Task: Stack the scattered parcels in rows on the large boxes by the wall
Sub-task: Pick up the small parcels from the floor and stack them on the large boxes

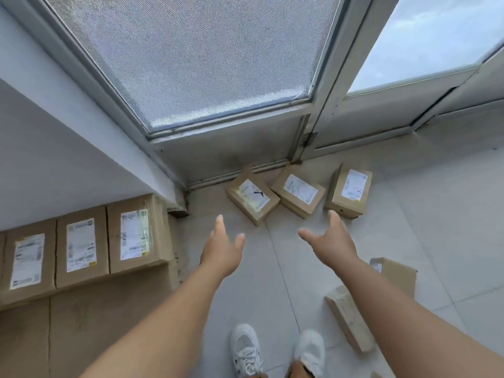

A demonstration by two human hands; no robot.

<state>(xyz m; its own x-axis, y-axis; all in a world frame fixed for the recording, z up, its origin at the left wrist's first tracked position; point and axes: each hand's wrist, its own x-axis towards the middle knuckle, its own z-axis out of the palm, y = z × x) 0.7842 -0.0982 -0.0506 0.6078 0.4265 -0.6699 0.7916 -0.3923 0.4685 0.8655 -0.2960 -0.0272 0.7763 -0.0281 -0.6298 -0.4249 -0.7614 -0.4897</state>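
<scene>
My left hand (pixel 222 248) and right hand (pixel 331 241) reached out, fingers apart, holding nothing, three parcels (pixel 252 200) on the floor just beyond, seemingly untouched.

pale floor tiles (pixel 450 241) run up to a grey-framed door with a mesh screen (pixel 207 55), a glass pane (pixel 425 36) beside it showing cloudy daylight, and a white wall (pixel 54 148) at the left.

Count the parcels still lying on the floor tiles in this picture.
5 visible. Three lie by the door: left parcel, middle parcel, right parcel. Two lie at lower right: a long parcel and a parcel behind the right forearm. More may lie outside the frame.
</scene>
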